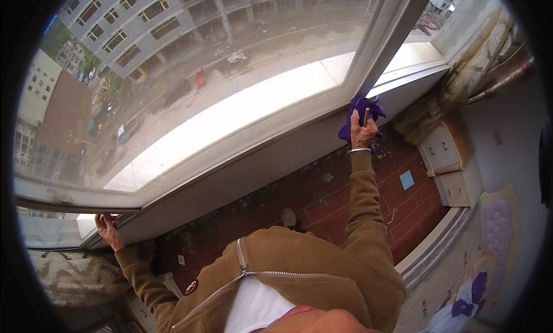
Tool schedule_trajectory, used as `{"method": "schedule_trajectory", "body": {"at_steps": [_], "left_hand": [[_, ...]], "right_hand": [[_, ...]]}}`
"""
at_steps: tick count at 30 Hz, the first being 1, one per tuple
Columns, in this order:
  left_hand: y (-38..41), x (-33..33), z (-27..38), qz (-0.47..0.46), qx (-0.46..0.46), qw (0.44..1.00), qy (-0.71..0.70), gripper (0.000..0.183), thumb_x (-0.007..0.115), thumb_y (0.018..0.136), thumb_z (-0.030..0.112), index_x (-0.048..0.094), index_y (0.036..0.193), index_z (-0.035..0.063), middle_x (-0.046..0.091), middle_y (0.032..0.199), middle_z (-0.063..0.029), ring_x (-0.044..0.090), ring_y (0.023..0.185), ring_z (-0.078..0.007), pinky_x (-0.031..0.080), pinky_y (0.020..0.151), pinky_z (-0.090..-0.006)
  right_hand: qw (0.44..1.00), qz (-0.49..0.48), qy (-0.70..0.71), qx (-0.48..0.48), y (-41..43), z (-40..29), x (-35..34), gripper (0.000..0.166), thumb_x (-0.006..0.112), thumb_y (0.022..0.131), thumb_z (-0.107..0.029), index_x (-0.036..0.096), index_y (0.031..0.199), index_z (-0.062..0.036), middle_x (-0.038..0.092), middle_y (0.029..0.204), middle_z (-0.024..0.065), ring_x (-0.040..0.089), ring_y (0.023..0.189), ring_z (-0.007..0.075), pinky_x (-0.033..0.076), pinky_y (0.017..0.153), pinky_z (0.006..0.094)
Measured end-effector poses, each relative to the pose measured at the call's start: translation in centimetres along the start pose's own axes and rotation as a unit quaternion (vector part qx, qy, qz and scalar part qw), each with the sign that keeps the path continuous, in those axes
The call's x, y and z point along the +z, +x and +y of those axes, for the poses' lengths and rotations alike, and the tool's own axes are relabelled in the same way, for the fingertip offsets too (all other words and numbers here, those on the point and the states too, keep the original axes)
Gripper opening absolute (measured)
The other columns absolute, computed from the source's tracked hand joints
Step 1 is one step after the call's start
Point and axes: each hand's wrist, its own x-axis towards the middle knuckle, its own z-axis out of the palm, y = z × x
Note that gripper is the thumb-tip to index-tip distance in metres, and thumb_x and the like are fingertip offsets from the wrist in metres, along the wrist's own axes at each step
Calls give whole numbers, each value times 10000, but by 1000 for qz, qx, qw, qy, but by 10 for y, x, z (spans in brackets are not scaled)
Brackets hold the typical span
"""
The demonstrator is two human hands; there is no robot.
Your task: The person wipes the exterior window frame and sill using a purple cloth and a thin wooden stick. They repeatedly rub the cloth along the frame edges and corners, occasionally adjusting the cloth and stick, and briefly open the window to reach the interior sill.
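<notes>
My right hand (363, 132) is closed around a purple cloth (356, 112) and a thin, wood-coloured stick (367, 116) that stands up from the fingers. It is at the lower corner of the window post (391, 43), by the sill. On the other side, my left hand (108, 230) has its fingers curled at the lower corner of a window sash (82, 199); the fingertips are partly hidden there. Between my hands spans a large window pane (224, 95), with a pale ledge (242, 117) outside it.
Below the sill is a dark red wooden floor (328, 190) with scattered debris and a light-blue square (406, 180). A white cabinet (445, 160) and a gathered curtain (479, 60) stand right. A plastic-covered bed (449, 255) lies lower right. Another curtain (77, 272) hangs left.
</notes>
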Motion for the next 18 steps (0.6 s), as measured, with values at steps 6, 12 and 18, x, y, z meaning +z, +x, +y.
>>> {"method": "schedule_trajectory", "body": {"at_steps": [6,12,18], "left_hand": [[-1,15,8,13,-7,1000,18,222,575,952,239,552,1122,97,566,788,14,542,643,-68,383,534,-191],[-2,11,5,7,-1,1000,-6,232,568,956,233,543,1135,88,575,831,14,537,664,-67,387,549,-195],[1,25,10,6,4,1000,-5,229,580,949,215,546,1136,86,574,821,21,540,669,-61,385,548,-187]], "right_hand": [[999,-28,-21,-28,-19,-5,33,290,673,816,-218,575,681,20,529,556,211,549,520,410,458,492,435],[987,-137,65,-49,-103,-102,42,184,675,798,-153,601,743,6,560,591,196,569,546,388,463,499,439],[898,-295,235,-225,-173,-165,52,233,745,738,-205,589,641,-62,509,542,127,547,481,292,433,447,363]]}}
